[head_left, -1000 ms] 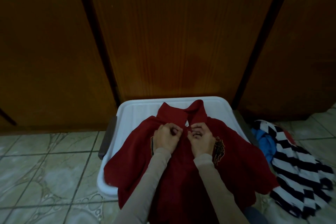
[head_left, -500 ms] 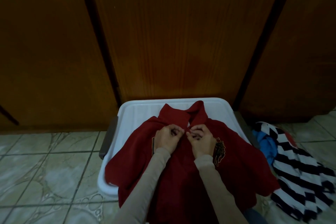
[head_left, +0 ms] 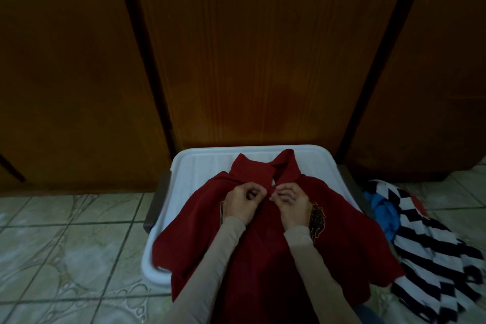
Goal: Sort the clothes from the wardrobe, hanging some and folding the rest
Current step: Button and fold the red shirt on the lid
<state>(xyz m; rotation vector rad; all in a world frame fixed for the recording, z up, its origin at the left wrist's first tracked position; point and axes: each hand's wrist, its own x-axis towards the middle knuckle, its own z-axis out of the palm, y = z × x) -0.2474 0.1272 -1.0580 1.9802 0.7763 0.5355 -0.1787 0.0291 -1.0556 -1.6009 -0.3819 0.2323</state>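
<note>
Red polo shirt [head_left: 263, 244] lies front-up and spread across an overturned white plastic tub [head_left: 194, 173], its collar toward the wardrobe doors [head_left: 249, 60] and its lower part hanging over the tub's near edge toward us. We note an embroidered emblem [head_left: 317, 218] on the chest, just beside our right wrist. Our left hand [head_left: 243, 201] has its fingers curled and pinches the placket fabric just below the collar; our right hand [head_left: 292, 204] does likewise on the opposite edge of the placket, the two hands nearly touching at the centre. A small pale tag [head_left: 273, 182] shows at the neck opening. Both forearms wear beige sleeves [head_left: 215, 258]. The tub stands on a tiled floor [head_left: 65, 244], close against the dark wooden doors. To the right of the tub, on the floor, we record a black-and-white striped garment [head_left: 431, 250] lying crumpled, with a blue cloth [head_left: 384, 210] partly under it, next to the tub's side.
</note>
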